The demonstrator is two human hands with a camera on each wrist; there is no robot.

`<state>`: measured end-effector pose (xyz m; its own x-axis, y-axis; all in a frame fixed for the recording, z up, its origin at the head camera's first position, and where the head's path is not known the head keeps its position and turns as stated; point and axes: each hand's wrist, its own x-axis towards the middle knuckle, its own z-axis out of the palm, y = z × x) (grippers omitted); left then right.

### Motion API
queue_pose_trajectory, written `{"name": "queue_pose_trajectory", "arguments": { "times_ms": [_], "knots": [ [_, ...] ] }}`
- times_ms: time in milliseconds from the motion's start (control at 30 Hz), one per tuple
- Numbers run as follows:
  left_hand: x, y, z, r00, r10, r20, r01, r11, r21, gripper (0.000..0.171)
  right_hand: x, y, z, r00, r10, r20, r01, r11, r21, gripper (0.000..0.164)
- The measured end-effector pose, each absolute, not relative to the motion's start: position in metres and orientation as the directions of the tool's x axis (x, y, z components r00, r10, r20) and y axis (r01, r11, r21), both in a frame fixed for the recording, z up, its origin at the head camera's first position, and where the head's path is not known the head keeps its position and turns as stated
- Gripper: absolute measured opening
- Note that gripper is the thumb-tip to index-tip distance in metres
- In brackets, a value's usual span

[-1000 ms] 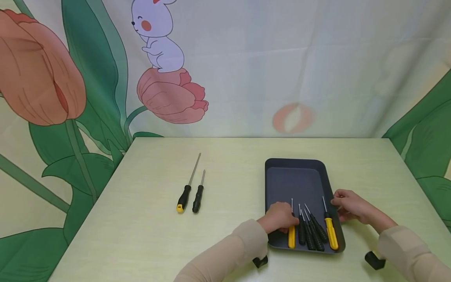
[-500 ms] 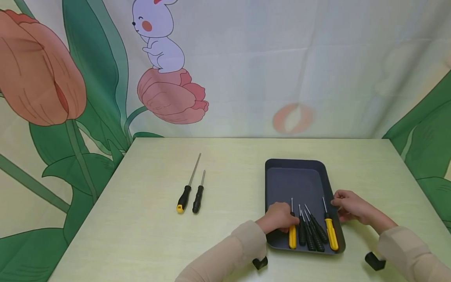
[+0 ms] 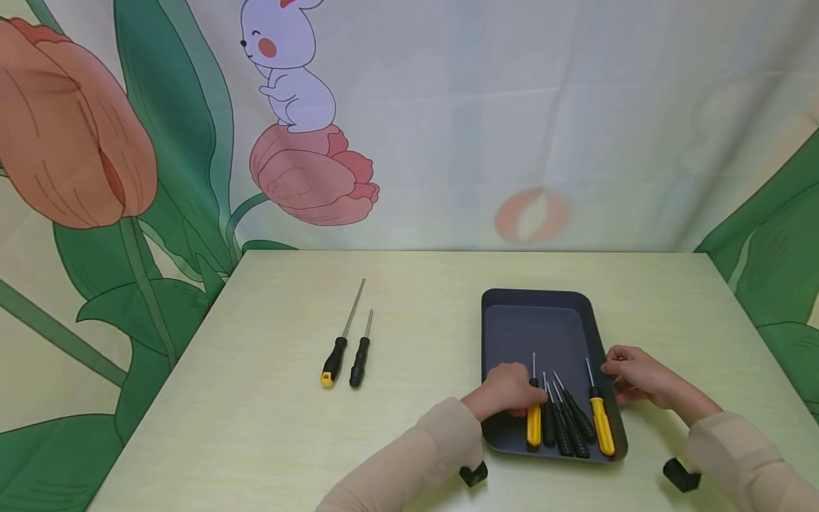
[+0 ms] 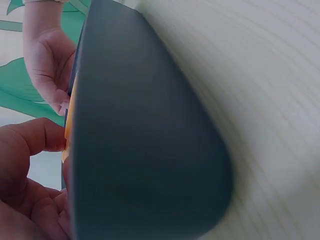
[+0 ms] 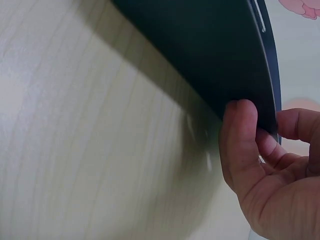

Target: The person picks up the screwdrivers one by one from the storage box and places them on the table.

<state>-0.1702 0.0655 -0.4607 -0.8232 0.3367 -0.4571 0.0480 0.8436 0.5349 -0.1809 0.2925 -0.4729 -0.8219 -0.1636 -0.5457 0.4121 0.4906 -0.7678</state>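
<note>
A dark shallow tray [image 3: 537, 327] lies on the right of the table, holding several screwdrivers. My left hand [image 3: 508, 387] reaches over its left rim and pinches the yellow handle of a screwdriver [image 3: 534, 428]. In the left wrist view, the thumb and finger meet at the yellow handle [image 4: 69, 117], mostly hidden behind the tray wall [image 4: 145, 125]. Beside it lie several black-handled screwdrivers [image 3: 563, 427], then another yellow-handled screwdriver [image 3: 601, 425] along the right side. My right hand [image 3: 640, 373] grips the tray's right edge, fingers against the outer wall and thumb at the rim [image 5: 272, 170].
Two black-handled screwdrivers lie on the left of the table, a longer one [image 3: 335, 361] with a yellow end and a shorter one [image 3: 360, 363]. Black blocks show below each wrist [image 3: 473, 474]. A printed curtain [image 3: 435, 142] hangs behind the table.
My left hand has shifted slightly up and right, and the yellow-handled screwdriver has moved with it, towards the black-handled ones. The right hand stays at the tray's edge.
</note>
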Motion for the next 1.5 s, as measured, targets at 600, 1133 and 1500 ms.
{"name": "queue_pose_trajectory", "arguments": {
  "times_ms": [600,1133,1500],
  "knots": [
    [-0.176,0.052,-0.446,-0.821,0.400,-0.408,0.019,0.732,0.681,0.024,-0.180,0.292,-0.471,-0.818,-0.159,-0.553,0.420,0.492,-0.762,0.011],
    [-0.178,0.048,-0.428,-0.810,0.416,-0.412,-0.044,0.658,0.752,0.023,-0.180,0.292,-0.472,-0.817,-0.173,-0.550,0.411,0.495,-0.766,0.010],
    [-0.182,0.043,-0.423,-0.814,0.400,-0.421,-0.075,0.647,0.759,0.020,-0.180,0.292,-0.472,-0.815,-0.177,-0.552,0.412,0.493,-0.766,0.011]
  ]
}}
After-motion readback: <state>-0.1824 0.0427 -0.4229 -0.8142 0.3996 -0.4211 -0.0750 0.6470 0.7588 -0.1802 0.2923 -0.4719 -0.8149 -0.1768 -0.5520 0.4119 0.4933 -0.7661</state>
